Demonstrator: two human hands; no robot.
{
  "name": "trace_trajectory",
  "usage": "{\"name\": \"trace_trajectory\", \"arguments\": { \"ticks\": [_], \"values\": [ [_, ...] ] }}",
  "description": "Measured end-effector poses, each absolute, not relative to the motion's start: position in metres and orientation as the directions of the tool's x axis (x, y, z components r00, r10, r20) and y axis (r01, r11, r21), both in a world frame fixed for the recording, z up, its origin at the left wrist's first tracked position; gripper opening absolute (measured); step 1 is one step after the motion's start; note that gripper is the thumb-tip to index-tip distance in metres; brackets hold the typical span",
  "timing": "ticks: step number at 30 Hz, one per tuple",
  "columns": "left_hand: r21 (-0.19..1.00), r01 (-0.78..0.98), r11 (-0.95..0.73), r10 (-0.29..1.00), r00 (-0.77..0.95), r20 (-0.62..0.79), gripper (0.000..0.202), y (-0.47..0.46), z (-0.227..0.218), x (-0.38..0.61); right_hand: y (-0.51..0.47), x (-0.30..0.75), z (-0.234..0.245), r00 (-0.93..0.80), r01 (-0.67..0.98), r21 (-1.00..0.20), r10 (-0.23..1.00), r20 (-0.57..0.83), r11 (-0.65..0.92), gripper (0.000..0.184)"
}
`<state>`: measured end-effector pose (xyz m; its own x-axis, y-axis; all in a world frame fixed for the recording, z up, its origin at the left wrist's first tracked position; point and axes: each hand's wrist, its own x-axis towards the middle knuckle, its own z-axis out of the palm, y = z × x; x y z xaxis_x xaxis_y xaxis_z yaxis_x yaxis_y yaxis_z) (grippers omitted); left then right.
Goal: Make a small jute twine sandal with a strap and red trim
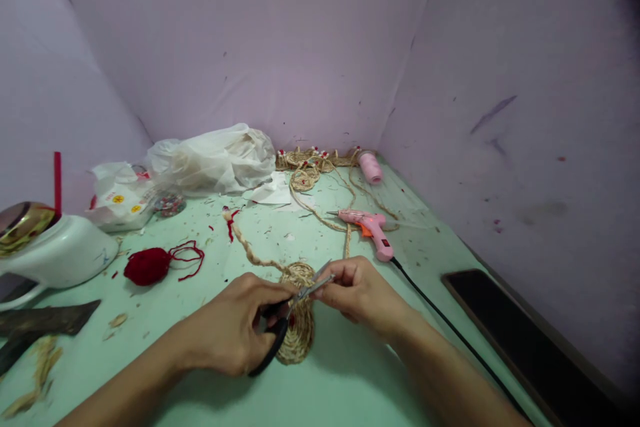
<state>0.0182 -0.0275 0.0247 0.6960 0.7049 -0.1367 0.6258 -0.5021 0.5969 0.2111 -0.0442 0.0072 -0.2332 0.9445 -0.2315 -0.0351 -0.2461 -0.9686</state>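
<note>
My left hand [235,327] is closed on the black handles of a pair of scissors [305,292], whose metal blades point right, slightly apart. Under the blades lies a coiled straw-coloured rope piece [295,340], made of two joined rounds. My right hand [363,293] has its fingers pinched at the blade tips, on a braided cord [349,240] that comes out behind the fingers; the pinched spot itself is mostly hidden. From the upper round, another braid [245,240] trails to the upper left, its end tied with red yarn.
A pink glue gun [367,223] with a black cable lies beyond my right hand. Left stand a red yarn ball [147,267] and a white jug-like container [75,247]. Behind are plastic bags [220,157], rope coils [305,179] and a pink thread spool [371,167]. A dark flat object [520,340] lies right.
</note>
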Motion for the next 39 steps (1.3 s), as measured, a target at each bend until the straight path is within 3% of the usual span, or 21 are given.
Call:
{"name": "trace_trajectory", "arguments": {
  "ticks": [6,11,21,24,27,30,32,35,39],
  "values": [
    [0.670,0.584,-0.459,0.666,0.725,-0.176,0.017,-0.027,0.023,0.022,-0.043,0.211,0.005,-0.267,-0.087,-0.961,0.936,-0.231,-0.263,0.006],
    [0.829,0.488,-0.272,0.599,0.760,-0.251,0.011,-0.023,0.025,0.025,-0.041,0.214,0.003,-0.207,-0.050,-0.961,0.944,-0.256,-0.271,0.007],
    [0.928,0.369,0.042,0.578,0.749,-0.324,0.006,-0.026,0.021,0.032,-0.042,0.208,0.008,-0.178,0.034,-0.967,0.951,-0.253,-0.251,0.009],
    [0.918,0.373,0.135,0.692,0.627,-0.357,0.024,-0.017,0.016,0.027,-0.039,0.207,0.004,-0.125,0.040,-0.980,0.972,-0.198,-0.195,0.010],
    [0.907,0.396,0.144,0.906,0.315,-0.282,0.053,0.003,0.015,0.011,-0.033,0.212,0.000,0.019,-0.041,-0.987,0.988,-0.156,-0.155,0.014],
    [0.775,0.631,0.037,0.992,0.070,-0.105,0.055,0.024,0.013,-0.008,-0.026,0.221,0.001,0.130,-0.153,-0.978,0.978,-0.165,-0.144,0.021],
    [0.567,0.820,-0.081,0.995,0.102,-0.006,0.044,0.032,0.010,-0.017,-0.021,0.226,0.004,0.162,-0.186,-0.975,0.975,-0.155,-0.124,0.027],
    [0.269,0.952,-0.143,0.989,0.145,0.009,0.033,0.031,0.002,-0.020,-0.013,0.225,0.012,0.188,-0.175,-0.979,0.972,-0.138,-0.105,0.031],
    [0.068,0.984,-0.165,0.985,0.161,0.058,0.030,0.023,-0.007,-0.014,0.011,0.213,0.019,0.181,-0.033,-0.992,0.976,-0.124,-0.120,0.022]
  ]
}}
